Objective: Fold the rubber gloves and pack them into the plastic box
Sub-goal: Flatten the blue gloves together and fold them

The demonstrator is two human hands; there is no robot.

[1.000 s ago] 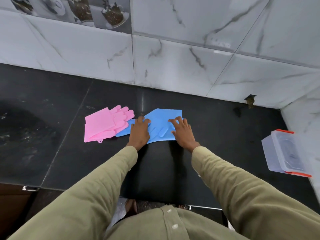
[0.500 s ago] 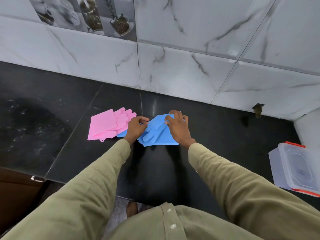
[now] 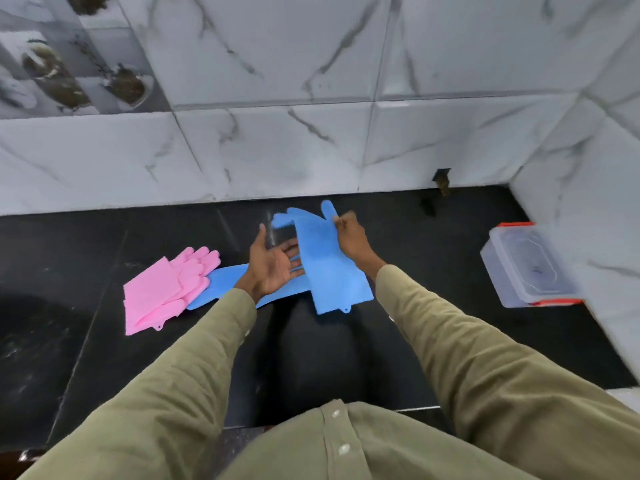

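Note:
My right hand (image 3: pixel 351 237) pinches a blue rubber glove (image 3: pixel 329 271) near its thumb and holds it up unfolded, cuff hanging toward me. My left hand (image 3: pixel 273 265) is open, palm up, its fingertips against the left edge of that glove. A second blue glove (image 3: pixel 221 284) lies flat on the black counter under my left wrist. To the left lie the folded pink gloves (image 3: pixel 166 289), stacked, fingers pointing to the wall. The clear plastic box (image 3: pixel 526 268) with orange clips sits at the right, its lid on.
The black stone counter (image 3: pixel 433 271) ends at a marble-tiled wall behind and a side wall right of the box. The counter's front edge runs just before my body.
The blue gloves were pressed flat under both hands; now my right hand has lifted one glove off the counter and it hangs unfolded. My left hand has turned palm up.

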